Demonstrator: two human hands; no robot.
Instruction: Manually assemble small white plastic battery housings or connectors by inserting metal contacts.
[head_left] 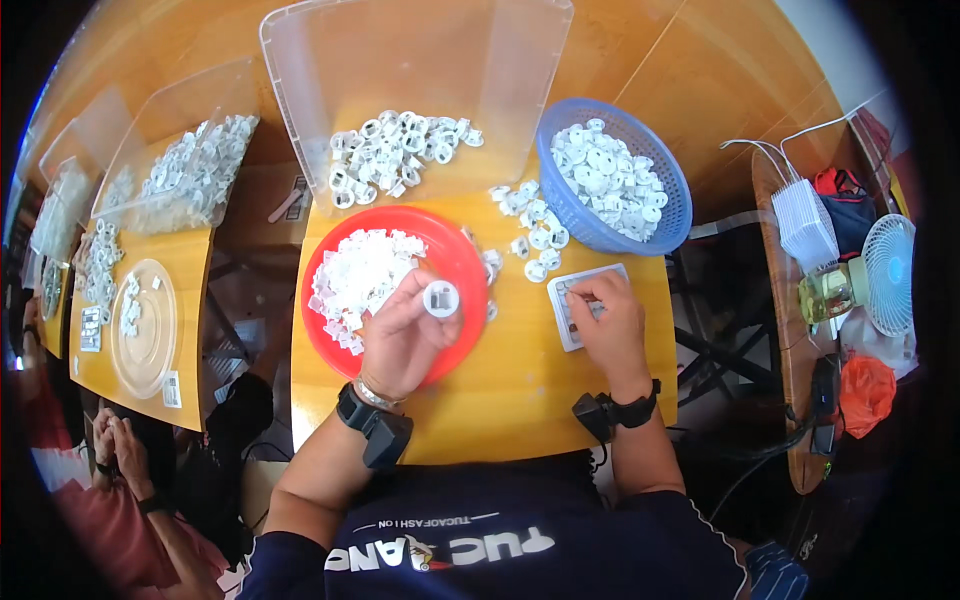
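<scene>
My left hand (400, 335) is closed on a round white plastic part (440, 298), held up over the right side of a red round tray (462, 340). A dark, roughly square recess shows in the part's face. Small white plastic pieces (365, 270) are heaped in the red tray. My right hand (612, 325) reaches over a small white rectangular tray (572, 345) that has little grey pieces in it. Its fingers are pinched together there, and whatever lies between them is hidden. Several round white parts (540, 238) lie loose just beyond the small tray.
A blue basket (560, 205) full of white parts stands at the far right of the table. At the back, a tipped see-through bin (420, 60) holds more. Left, a co-worker's hands (120, 445) are beside another table. A fan (888, 275) stands on a side shelf at right.
</scene>
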